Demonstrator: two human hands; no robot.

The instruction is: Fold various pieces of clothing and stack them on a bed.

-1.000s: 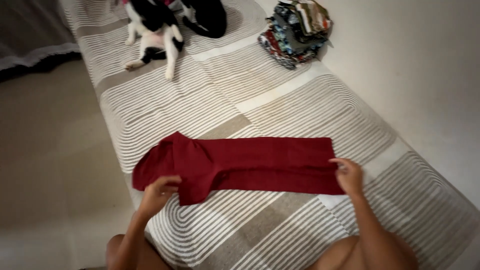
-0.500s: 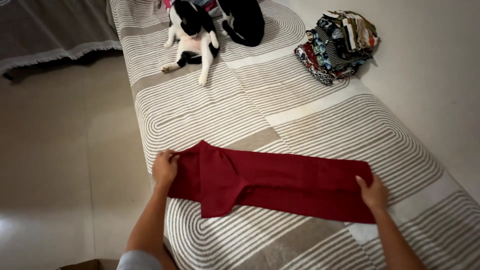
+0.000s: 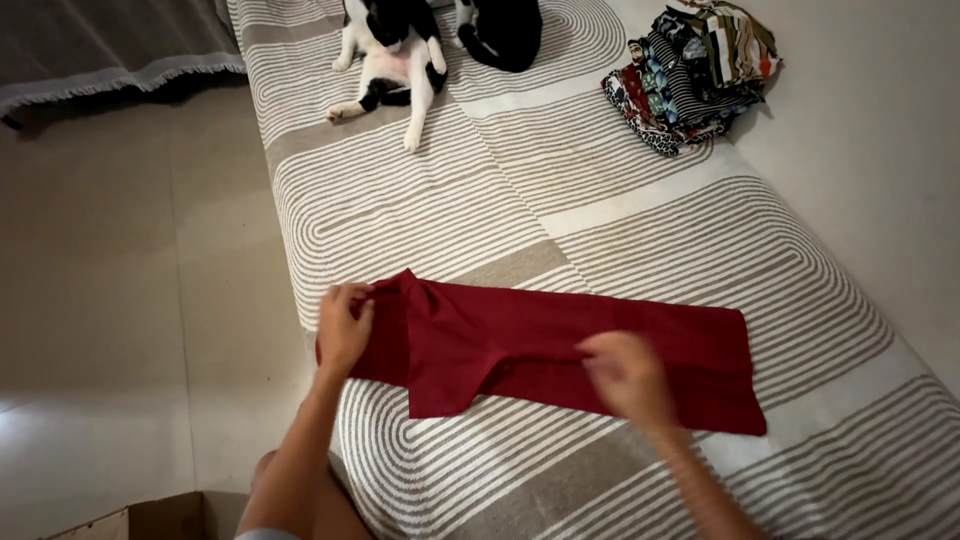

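Dark red shirt [image 3: 560, 345], long axis left-right, collar end in left hand [image 3: 343, 328] grip; right hand [image 3: 627, 375] blurred, grip unclear.

A mattress [image 3: 600, 200] in a grey-and-white striped cover runs beside a plain white wall [image 3: 880, 180] on its right, pale floor tiles [image 3: 130, 300] on its left, a fringed curtain [image 3: 110, 50] beyond them.

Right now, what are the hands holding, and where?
The left hand pinches the dark red shirt at its collar end; the right hand, blurred, is over its middle.
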